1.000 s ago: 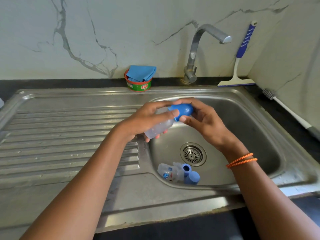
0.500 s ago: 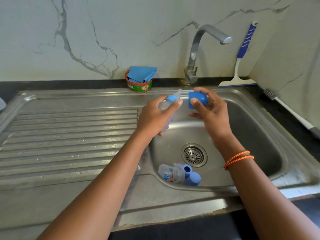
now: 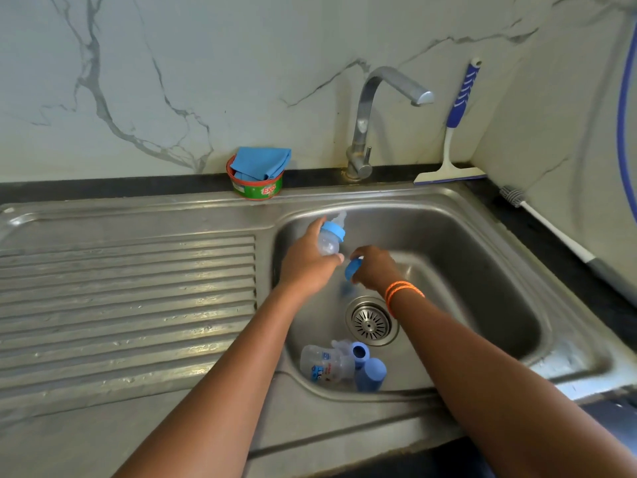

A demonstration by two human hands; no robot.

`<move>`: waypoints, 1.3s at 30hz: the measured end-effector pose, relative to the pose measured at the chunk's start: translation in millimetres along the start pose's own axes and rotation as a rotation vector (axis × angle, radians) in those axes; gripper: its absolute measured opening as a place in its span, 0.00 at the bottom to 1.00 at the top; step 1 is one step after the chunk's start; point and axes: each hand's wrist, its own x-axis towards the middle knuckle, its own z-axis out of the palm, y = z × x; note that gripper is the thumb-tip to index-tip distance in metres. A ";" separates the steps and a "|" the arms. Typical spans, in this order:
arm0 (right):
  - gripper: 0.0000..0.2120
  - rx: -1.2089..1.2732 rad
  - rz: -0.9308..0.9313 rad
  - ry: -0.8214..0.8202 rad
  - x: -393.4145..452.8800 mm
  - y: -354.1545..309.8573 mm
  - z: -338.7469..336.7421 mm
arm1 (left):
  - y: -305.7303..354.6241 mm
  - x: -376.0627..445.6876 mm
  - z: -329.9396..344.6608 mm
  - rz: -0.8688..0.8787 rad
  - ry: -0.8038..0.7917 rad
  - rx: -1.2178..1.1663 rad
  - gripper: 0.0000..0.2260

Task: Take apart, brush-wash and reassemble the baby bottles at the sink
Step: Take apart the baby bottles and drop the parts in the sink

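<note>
Cap (image 3: 353,269) now off bottle (image 3: 329,240), lowered toward basin; right hand (image 3: 374,269) pinches it. Left hand (image 3: 305,267) grips bottle at 11 o'clock of drain (image 3: 371,321). Collar and teat next, likely.

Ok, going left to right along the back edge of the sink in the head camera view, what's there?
Green tub holding a blue cloth → steel tap → blue-handled squeegee leaning on the wall → bottle brush lying on the black counter.
</note>
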 end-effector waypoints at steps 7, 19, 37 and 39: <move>0.23 -0.057 0.045 0.027 -0.8 7.6 -12.8 | -4.0 4.6 -0.3 -0.022 0.013 0.108 0.30; 0.38 0.563 -0.064 -0.021 -82.5 -20.8 -78.8 | 4.5 -1.9 -20.3 0.151 -0.272 -0.241 0.14; 0.25 0.698 -0.424 0.199 -90.8 -8.8 -69.8 | 12.9 -2.8 -17.9 0.380 -0.047 0.029 0.18; 0.22 0.676 -0.460 0.204 -90.8 -8.6 -71.3 | 15.9 -6.1 -17.5 0.330 -0.048 0.012 0.21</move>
